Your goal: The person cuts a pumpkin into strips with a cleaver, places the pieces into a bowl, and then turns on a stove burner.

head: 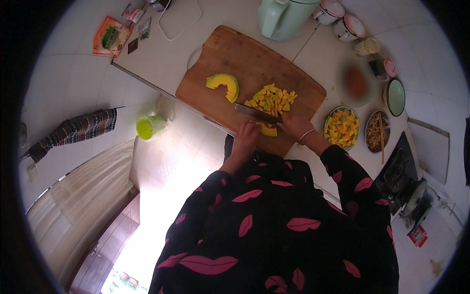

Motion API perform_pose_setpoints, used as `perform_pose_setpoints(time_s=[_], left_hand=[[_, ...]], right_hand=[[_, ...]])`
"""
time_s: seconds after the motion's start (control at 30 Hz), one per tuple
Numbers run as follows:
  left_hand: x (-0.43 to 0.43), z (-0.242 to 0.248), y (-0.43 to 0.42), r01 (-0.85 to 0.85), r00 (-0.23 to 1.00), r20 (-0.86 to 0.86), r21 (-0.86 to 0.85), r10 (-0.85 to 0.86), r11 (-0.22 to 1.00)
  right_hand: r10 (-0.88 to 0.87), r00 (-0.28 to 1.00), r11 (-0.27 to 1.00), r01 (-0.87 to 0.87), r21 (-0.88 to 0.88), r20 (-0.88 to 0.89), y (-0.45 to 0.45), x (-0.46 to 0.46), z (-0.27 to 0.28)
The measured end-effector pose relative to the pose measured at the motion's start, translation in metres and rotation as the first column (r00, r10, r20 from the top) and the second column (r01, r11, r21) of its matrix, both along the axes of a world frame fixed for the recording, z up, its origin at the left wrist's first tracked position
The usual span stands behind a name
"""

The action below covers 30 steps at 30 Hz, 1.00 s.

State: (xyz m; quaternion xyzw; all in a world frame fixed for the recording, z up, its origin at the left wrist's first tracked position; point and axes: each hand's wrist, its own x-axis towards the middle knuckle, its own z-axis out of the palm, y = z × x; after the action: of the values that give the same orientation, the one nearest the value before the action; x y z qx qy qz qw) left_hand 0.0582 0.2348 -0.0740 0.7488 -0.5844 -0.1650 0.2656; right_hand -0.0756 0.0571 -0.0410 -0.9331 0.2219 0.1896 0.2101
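A wooden cutting board [235, 47] lies before me at the counter's edge. My right hand [295, 128] grips the handle of a kitchen knife [259, 113], whose blade points left across the board. Curled fingers of my left hand [247, 135] hold the left end of a pumpkin piece [269, 131], just on the near side of the blade. Beyond the knife is a heap of diced pumpkin [273, 98], some of it touching or close to the blade. A curved pumpkin slice [229, 85] with green rind rests farther left on the board.
Right of the board stand a bowl of pumpkin chunks [342, 126] and a dish of chopped food [375, 134] with chopsticks [382, 141] across it. A pale green jug-like appliance [286, 20] stands behind. A black cooktop [396, 171] is far right; an orange food packet [110, 36] lies far left.
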Motion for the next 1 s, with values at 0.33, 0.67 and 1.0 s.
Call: perform_pose_setpoints(time_s=[0.33, 0.67, 1.0], left_hand=[[-0.008, 0.002, -0.018, 0.203, 0.952, 0.244, -0.048, -0.185, 0.978], [-0.002, -0.012, -0.024, -0.006, 0.997, 0.074, -0.173, 0.019, 0.985], [-0.004, -0.009, -0.016, 0.033, 0.998, 0.063, -0.167, -0.023, 0.985]], right_hand=[[-0.023, 0.999, 0.998, 0.021, 0.061, 0.029, -0.01, -0.002, 0.009], [-0.05, 0.993, 0.999, 0.052, -0.016, 0.109, 0.0, -0.004, 0.027], [-0.069, 0.993, 0.995, 0.075, -0.06, 0.095, 0.021, -0.021, -0.01]])
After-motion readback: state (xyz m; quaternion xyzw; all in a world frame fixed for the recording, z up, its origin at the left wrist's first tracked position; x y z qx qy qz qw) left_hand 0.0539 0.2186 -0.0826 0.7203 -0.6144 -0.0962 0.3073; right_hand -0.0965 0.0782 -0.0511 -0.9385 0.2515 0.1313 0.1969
